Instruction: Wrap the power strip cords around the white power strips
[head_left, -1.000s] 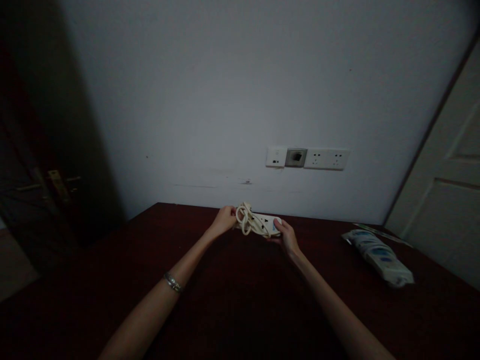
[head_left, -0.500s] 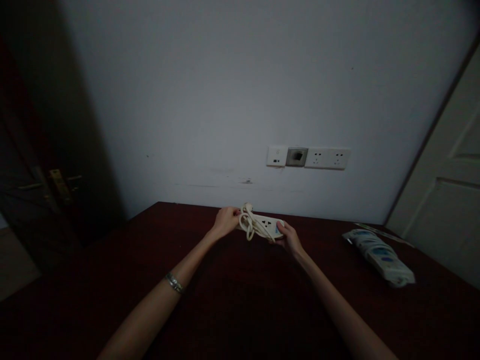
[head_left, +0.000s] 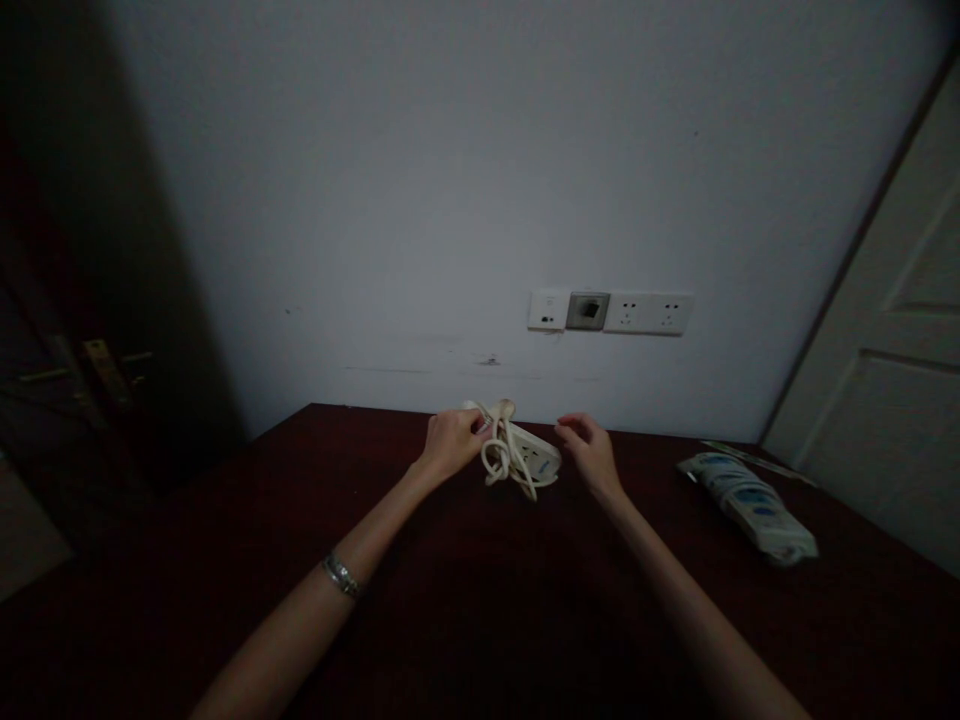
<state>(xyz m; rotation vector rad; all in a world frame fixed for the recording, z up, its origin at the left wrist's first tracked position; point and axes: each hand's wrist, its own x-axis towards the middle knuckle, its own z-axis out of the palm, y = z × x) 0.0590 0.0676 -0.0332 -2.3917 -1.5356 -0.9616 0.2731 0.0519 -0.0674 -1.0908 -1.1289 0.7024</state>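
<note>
A white power strip [head_left: 534, 461] with its cream cord [head_left: 501, 450] coiled around it lies near the far edge of a dark red table [head_left: 480, 600]. My left hand [head_left: 450, 442] grips the strip's left end and the cord loops. My right hand [head_left: 589, 454] hovers just right of the strip, fingers curled and apart, holding nothing. A metal bracelet [head_left: 341, 577] sits on my left wrist.
A row of wall sockets [head_left: 611, 312] is on the white wall behind the table. A plastic-wrapped white and blue pack [head_left: 746, 505] lies at the table's right. A white door [head_left: 892, 380] stands right, a dark door with a handle [head_left: 97, 370] left.
My right hand has let go of the power strip's right end and lifted slightly away. The left hand keeps its hold, and the strip has tilted and turned a little.
</note>
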